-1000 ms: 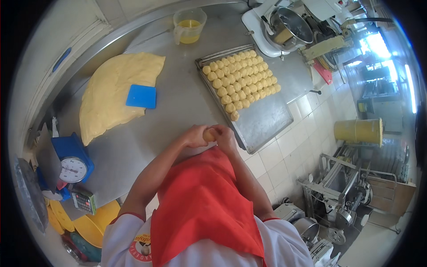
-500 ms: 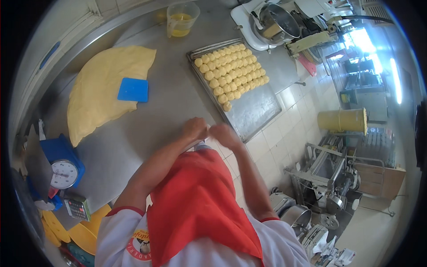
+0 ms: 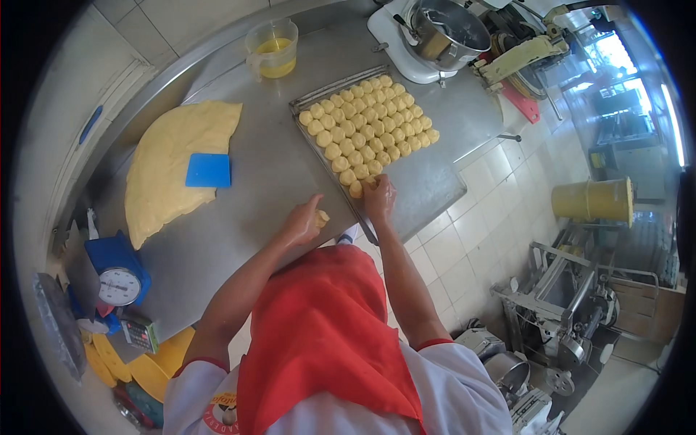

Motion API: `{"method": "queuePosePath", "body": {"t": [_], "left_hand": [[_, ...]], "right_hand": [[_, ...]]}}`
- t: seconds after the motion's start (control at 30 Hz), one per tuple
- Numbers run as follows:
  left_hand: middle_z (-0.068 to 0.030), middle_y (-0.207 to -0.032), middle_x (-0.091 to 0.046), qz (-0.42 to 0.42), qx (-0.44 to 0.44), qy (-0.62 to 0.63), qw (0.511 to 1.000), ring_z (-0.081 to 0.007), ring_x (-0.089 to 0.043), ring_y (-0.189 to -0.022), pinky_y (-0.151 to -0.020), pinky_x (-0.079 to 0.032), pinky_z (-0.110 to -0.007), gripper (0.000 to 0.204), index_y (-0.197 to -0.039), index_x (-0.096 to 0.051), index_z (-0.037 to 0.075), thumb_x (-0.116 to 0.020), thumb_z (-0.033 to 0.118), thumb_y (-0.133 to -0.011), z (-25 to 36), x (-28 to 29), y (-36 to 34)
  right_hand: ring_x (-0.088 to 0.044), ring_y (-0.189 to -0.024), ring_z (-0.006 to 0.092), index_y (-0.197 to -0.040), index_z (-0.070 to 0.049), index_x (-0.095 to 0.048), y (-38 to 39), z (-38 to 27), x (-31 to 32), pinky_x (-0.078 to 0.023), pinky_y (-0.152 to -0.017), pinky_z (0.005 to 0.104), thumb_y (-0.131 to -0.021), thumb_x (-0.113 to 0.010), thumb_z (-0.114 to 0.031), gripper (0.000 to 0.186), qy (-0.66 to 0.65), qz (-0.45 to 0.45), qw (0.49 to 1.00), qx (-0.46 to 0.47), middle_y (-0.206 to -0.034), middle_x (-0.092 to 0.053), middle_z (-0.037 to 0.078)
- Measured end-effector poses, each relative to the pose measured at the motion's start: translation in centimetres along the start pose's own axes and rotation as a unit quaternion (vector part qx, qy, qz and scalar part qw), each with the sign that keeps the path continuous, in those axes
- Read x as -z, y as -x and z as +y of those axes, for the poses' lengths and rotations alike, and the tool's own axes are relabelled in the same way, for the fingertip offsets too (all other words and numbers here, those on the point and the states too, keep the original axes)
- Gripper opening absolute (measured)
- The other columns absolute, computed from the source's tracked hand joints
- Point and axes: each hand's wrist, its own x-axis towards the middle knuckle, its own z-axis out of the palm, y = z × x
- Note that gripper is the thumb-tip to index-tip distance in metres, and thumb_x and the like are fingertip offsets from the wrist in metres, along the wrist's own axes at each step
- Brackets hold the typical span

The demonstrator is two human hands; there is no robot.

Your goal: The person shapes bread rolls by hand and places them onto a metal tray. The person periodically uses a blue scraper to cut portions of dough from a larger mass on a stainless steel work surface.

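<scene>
My left hand [image 3: 301, 223] is near the front edge of the steel table, curled around a piece of yellow dough [image 3: 322, 218], its index finger pointing outward. Over the metal tray [image 3: 431, 190], my right hand [image 3: 380, 200] has its fingertips closed on a small dough ball at the near end of the rows; the fingers partly cover it. Several rows of round dough balls [image 3: 366, 122] fill the far part of the tray. To the left lies a large flat sheet of dough [image 3: 170, 156], with a blue dough scraper [image 3: 208, 170] resting on it.
A clear jug of yellow liquid [image 3: 272, 49] stands at the back. Behind the tray is a white mixer with a steel bowl [image 3: 453, 32]. A blue dial scale [image 3: 119, 283] and a calculator [image 3: 139, 334] sit at the left. Machinery [image 3: 562, 304] stands on the floor at right.
My hands were together at the table edge and have come apart. The right one moved forward onto the tray with a dough ball; the left shifted slightly left with dough in it.
</scene>
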Motion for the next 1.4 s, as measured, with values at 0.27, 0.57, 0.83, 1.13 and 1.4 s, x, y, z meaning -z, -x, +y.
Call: {"method": "queuePosePath", "body": {"t": [0.27,0.57,0.83,1.13,1.4], "left_hand": [[-0.0204,-0.102,-0.067,-0.025,-0.055,0.081,0.995,-0.0374,-0.065,-0.094,-0.090,-0.051,-0.039,0.101,-0.150,-0.020,0.008,-0.077,0.004,-0.067,3.5,1.2,1.0],[-0.0225,-0.094,-0.069,-0.043,-0.109,0.067,0.991,-0.0412,-0.066,-0.090,-0.089,-0.051,-0.046,0.037,-0.096,-0.065,0.001,-0.076,0.018,-0.065,3.5,0.8,2.3],[-0.0209,-0.087,-0.070,-0.025,-0.052,-0.098,0.993,-0.0376,-0.069,-0.086,-0.077,-0.055,-0.047,0.023,-0.084,-0.071,0.005,-0.060,0.025,-0.080,5.2,-0.1,2.4],[-0.0251,-0.113,-0.064,0.015,0.083,-0.091,0.992,-0.0397,-0.061,-0.109,-0.090,-0.051,-0.045,0.042,-0.107,-0.065,0.004,-0.073,0.023,-0.070,-2.0,1.6,-1.6],[-0.0219,-0.101,-0.064,0.105,-0.007,0.058,0.993,-0.0399,-0.063,-0.095,-0.085,-0.049,-0.045,0.064,-0.132,-0.046,0.005,-0.067,0.000,-0.072,0.2,-1.9,-1.7]], "right_hand": [[-0.066,-0.092,0.0309,-0.111,0.000,-0.066,6.1,-4.0,3.6,-0.052,-0.079,0.0388,-0.088,-0.068,-0.029,0.037,0.028,-0.001,1.000,0.013,-0.100,-0.067,0.019],[-0.065,-0.071,0.0298,-0.104,-0.001,-0.069,11.5,-8.0,1.5,-0.051,-0.068,0.0396,-0.094,-0.056,-0.021,0.026,-0.064,-0.110,0.991,0.026,-0.078,-0.068,0.018],[-0.064,-0.071,0.0396,-0.091,0.001,-0.068,13.3,-9.3,1.7,-0.050,-0.067,0.0442,-0.096,-0.055,-0.028,0.032,0.126,-0.028,0.990,0.048,-0.078,-0.066,0.023],[-0.063,-0.077,0.0164,-0.107,-0.002,-0.072,9.1,1.9,6.0,-0.050,-0.065,0.0312,-0.089,-0.060,-0.023,0.030,-0.263,-0.134,0.953,-0.063,-0.092,-0.070,0.009],[-0.066,-0.079,0.0367,-0.110,-0.003,-0.069,-2.1,2.6,2.8,-0.052,-0.073,0.0436,-0.083,-0.066,-0.020,0.032,-0.023,0.027,0.999,0.000,-0.087,-0.066,0.025]]}}
